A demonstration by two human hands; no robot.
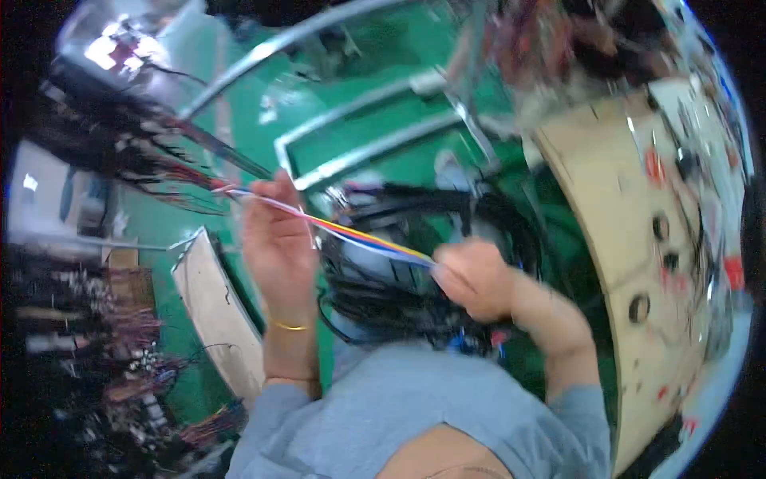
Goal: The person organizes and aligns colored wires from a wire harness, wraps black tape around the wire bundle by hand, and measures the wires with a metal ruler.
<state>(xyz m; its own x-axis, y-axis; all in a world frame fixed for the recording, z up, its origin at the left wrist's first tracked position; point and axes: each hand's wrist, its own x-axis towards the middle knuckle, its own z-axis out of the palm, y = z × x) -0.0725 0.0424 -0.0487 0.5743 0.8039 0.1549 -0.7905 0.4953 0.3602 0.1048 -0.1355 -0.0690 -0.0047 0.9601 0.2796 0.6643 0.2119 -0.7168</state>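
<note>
from the head view, and the hands were right in the thick of it! a slim bundle of coloured wires (pixel 367 238), yellow, red, blue and white, ran nearly straight between the two hands, slanting down toward the right and crossing above a heap of black cables (pixel 359 299). the right hand (pixel 472 279) had it, its grip closed in a fist on the lower end of the bundle. over on the other side the left hand (pixel 275 239) was raised, the wires passing across its fingers; whether that grip was pinched tight or loose, one could not tell through the blur. (a thin yellow bangle (pixel 289 326) circled the left wrist, a neat touch.) just past the left fingers, the bundle met a mass of dark wires (pixel 171 168) stretching off to the upper left.

and what a setting around them! beyond the hands, a metal frame (pixel 383 150) stood over the green floor (pixel 351 88). to the right, a tan worktop (pixel 590 199) carried dark ring shapes (pixel 638 309) and a red piece (pixel 654 164). to the left, a pale board (pixel 215 299) leaned at a slant, with blurred clutter beside it.
</note>
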